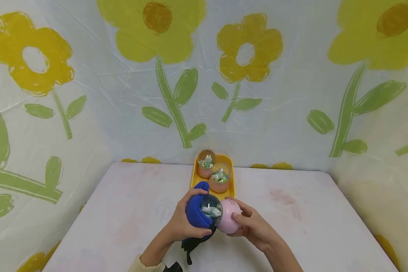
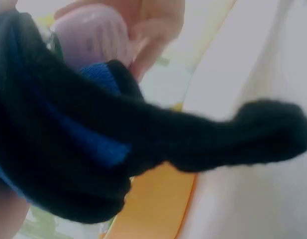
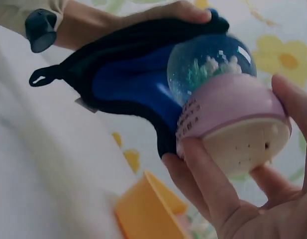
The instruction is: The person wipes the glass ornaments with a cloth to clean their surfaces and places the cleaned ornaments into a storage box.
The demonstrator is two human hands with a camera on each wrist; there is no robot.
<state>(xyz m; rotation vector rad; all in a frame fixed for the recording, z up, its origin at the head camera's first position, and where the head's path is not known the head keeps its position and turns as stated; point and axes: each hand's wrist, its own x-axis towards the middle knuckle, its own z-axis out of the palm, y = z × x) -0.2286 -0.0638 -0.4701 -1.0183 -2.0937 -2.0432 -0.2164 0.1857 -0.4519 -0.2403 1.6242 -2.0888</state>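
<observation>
A snow globe (image 1: 221, 214) with a pink base and clear dome is held up on its side over the table, its dome facing left in the head view. My right hand (image 1: 253, 223) grips the pink base; the right wrist view shows the fingers around it, with the pale underside facing that hand. My left hand (image 1: 187, 215) holds a blue cloth (image 1: 195, 211) cupped against the dome. In the right wrist view, the cloth (image 3: 128, 84) has a dark border and a hanging loop. White and green figures show inside the dome.
Behind the hands lies a yellow tray (image 1: 232, 185) holding a snow globe (image 1: 206, 163) at its far left and another snow globe (image 1: 220, 177) nearer. The white table (image 1: 292, 211) meets a flower-printed backdrop (image 1: 278, 124) at the back and sides.
</observation>
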